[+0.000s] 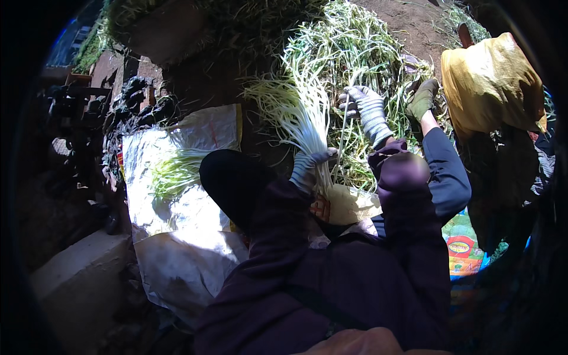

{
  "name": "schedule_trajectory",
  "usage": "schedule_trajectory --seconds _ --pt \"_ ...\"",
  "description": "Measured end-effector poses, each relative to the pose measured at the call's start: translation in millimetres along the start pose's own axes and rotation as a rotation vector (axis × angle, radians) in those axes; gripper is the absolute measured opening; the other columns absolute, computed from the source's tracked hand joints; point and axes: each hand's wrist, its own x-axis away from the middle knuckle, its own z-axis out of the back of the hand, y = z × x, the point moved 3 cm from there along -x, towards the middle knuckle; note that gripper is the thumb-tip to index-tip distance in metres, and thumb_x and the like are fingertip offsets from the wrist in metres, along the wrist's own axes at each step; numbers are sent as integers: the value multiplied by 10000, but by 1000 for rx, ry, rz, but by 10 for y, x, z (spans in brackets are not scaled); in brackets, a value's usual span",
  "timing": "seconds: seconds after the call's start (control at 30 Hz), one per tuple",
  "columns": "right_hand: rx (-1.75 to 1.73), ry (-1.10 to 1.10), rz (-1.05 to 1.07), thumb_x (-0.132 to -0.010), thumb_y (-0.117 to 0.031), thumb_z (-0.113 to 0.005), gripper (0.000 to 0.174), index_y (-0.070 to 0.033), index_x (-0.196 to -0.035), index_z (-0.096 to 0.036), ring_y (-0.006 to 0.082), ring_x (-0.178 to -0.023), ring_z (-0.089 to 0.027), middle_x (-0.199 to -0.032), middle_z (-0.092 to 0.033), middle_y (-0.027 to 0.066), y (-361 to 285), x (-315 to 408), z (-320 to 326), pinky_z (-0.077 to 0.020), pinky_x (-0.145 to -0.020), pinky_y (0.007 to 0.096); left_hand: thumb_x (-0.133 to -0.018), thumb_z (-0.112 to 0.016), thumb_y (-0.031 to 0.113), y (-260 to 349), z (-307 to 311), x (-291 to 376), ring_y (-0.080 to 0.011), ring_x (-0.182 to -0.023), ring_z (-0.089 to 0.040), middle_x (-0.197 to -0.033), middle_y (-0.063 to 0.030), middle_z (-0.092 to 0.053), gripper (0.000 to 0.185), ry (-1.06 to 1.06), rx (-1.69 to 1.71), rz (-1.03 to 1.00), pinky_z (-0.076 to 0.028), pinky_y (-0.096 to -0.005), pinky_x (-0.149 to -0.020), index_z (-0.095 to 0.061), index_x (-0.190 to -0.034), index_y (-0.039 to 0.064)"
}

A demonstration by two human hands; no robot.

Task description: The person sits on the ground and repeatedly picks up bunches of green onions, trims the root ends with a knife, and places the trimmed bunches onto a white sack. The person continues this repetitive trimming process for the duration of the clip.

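Observation:
My left hand [306, 168], in a striped knit glove, is closed around the lower stems of a bunch of long white-stemmed greens [306, 120]. The bunch fans out upward, its pale yellow-green leaves leaning away from me. To its right, my right hand [367, 111], in a matching glove, pinches a single long stalk [344, 133] between thumb and fingers. That stalk hangs down near the bunch. Behind and under my right hand spreads a large heap of loose greens [346, 49] on bare soil.
A white woven sack [177, 126] lies at left with a smaller bunch of greens [175, 173] on it. My dark-trousered knee [226, 177] stands beside it. An olive-covered foot [424, 100] rests by the heap. Yellow cloth [488, 84] drapes at right; a concrete block [80, 262] sits lower left.

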Motion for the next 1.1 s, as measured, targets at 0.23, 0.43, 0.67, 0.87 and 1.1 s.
schedule_trajectory --seconds 0.23,0.43,0.67,0.87,1.1 --pt "-15 -5 -143 -873 -204 -585 181 -47 -960 -562 175 -600 -652 -811 -672 90 527 -327 -155 -483 -435 235 -728 -679 74 -162 -95 3 -172 -809 -622 -915 -78 -635 336 14 91 47 -502 -282 -778 -581 -1036 -20" --pt "275 61 116 -886 -187 -583 262 -29 -1094 -572 68 -741 -604 -899 -646 21 365 28 152 -456 -577 180 -736 -681 139 13 -203 53 -143 -841 -581 -931 -54 -622 345 26 181 135 -458 -266 -780 -603 -1035 -16" --pt "296 21 7 -881 -133 -592 239 4 -1077 -602 65 -825 -575 -955 -635 29 627 1099 446 -469 -733 196 -808 -644 134 198 -216 117 -94 -794 -587 -869 -14 -614 368 -61 315 162 -471 -223 -656 -559 -1148 21" --pt "1124 159 257 -820 -302 -597 421 -50 -1154 -552 277 -971 -577 -1092 -590 138 813 164 1060 -446 -849 357 -857 -578 115 773 -303 125 -83 -696 -451 -916 -15 -530 541 -398 707 -208 -376 -241 -641 -328 -1313 -35" --pt "1700 -414 57 -790 -367 -557 390 -47 -1011 -573 333 -806 -585 -834 -604 150 1710 351 803 -463 -711 437 -801 -614 108 1325 -323 348 -85 -595 -405 -832 -23 -518 573 -265 527 -507 -356 -252 -580 -348 -1295 -5"
